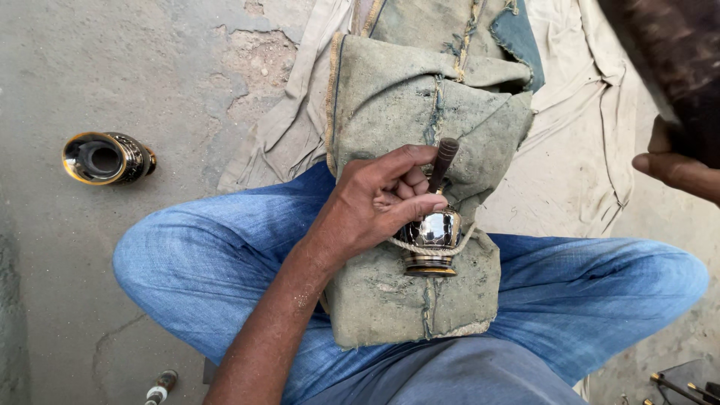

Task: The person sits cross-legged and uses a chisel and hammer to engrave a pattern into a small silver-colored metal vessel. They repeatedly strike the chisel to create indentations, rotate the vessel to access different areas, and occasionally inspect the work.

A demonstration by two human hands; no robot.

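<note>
Shiny metal vase (433,238) (roped to sackcloth pad (409,300)), left hand (375,202) grip pinching dark-handled tool (442,161)

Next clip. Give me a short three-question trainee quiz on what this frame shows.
1. True or false: the left hand grips the small shiny metal pot on the padded grey-green cloth cushion.
2. Where does the second dark, gold-rimmed metal vase lie? A on the concrete floor, B on the cushion.
3. What is looped around the small pot?

Key: 1 true; 2 A; 3 a pale cord.
</note>
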